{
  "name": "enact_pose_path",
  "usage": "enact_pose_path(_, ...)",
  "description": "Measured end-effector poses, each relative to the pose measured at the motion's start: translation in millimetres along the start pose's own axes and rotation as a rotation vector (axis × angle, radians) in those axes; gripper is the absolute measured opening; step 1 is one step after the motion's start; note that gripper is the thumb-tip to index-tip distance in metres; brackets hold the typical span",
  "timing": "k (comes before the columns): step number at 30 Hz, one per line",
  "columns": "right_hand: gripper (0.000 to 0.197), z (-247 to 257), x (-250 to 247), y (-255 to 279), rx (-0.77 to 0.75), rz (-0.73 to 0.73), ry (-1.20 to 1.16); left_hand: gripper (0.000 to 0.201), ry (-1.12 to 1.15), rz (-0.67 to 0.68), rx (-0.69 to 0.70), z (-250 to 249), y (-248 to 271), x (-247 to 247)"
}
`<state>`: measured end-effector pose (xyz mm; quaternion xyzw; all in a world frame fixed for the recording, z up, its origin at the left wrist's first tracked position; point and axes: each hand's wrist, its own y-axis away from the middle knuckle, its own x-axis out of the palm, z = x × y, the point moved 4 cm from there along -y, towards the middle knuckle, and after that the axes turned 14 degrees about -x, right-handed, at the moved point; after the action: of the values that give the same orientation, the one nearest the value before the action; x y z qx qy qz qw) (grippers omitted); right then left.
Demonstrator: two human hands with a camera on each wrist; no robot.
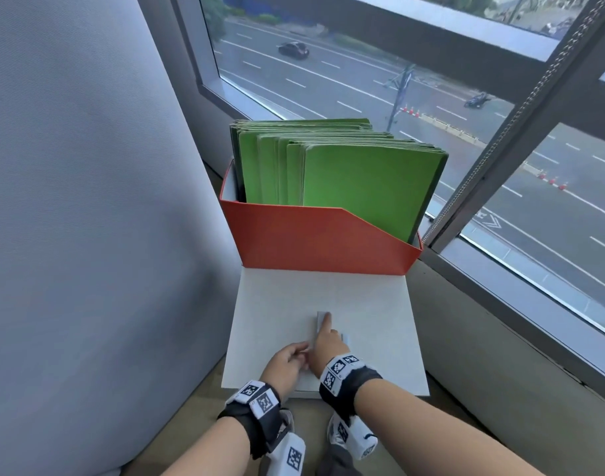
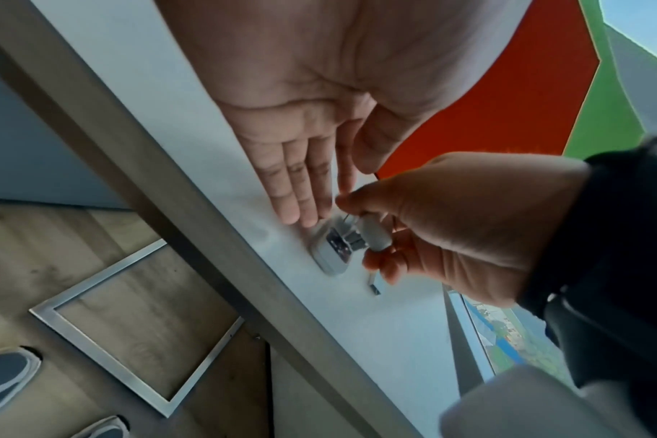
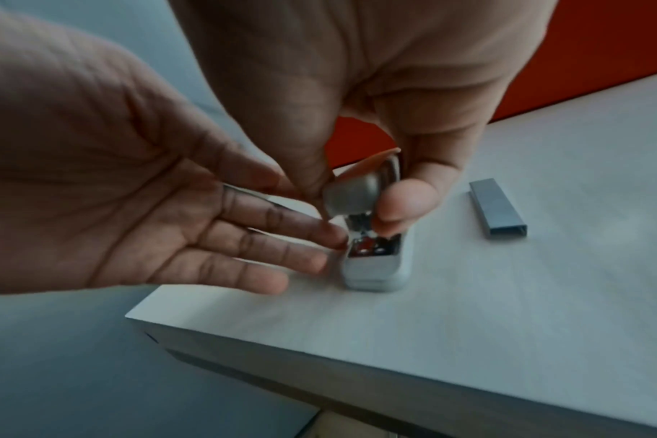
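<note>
Okay, our right grip (image 3: 357,103) pinches the stapler (image 3: 376,266) lid up, stapler on the bench (image 3: 507,311) near its front edge; left grip (image 3: 132,177) flat-fingered, holding nothing, at the tray. We should keep the lid fully back before loading the 1 staple strip (image 3: 497,210) alongside.

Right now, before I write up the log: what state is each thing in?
Stapler: top lifted open, base on the table.
Staples: one strip, loose on the table, untouched.
Right hand: pinches the stapler's top.
Left hand: fingers straight, beside the stapler.
Box: open, packed with upright folders.
</note>
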<state>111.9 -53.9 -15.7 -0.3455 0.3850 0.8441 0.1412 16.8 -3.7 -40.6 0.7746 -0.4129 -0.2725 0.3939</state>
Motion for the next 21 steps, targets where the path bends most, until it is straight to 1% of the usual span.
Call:
enact_pose_path(3,0.087,3.1,-3.2,3.4,-0.022,0.009,0.024,0.036,0.019,-0.022,-0.032,6.2,-0.3,-5.5)
enact_pose_path(5,0.088,8.4,-6.4,8.9,-0.059,0.032,0.008,0.036,0.041,-0.032,-0.035,4.7,0.8,-7.5)
enact_pose_path(7,0.09,16.9,-10.6,18.4,-0.118,0.066,-0.012,0.031,0.076,-0.02,-0.035,-1.5,3.9,-7.6)
enact_pose_path(9,0.086,26.8,-15.1,31.5,-0.163,0.097,-0.058,0.029,0.095,-0.014,-0.014,-9.8,4.0,-7.8)
enact_pose_path(12,0.077,35.1,-24.6,46.5,-0.192,0.07,-0.137,0.029,0.113,-0.011,0.002,-20.0,9.4,-8.6)
enact_pose_path(15,0.077,34.8,-30.0,50.6,-0.214,0.043,-0.117,0.028,0.159,0.003,-0.001,-23.0,9.1,-5.3)
enact_pose_path(18,0.078,31.7,-31.5,53.1,-0.218,0.051,-0.08,0.028,0.193,0.017,-0.024,-22.1,4.3,-1.6)
enact_pose_path(21,0.071,28.8,-35.9,53.5,-0.215,0.044,-0.061,0.027,0.195,0.035,-0.016,-24.9,8.5,5.0)
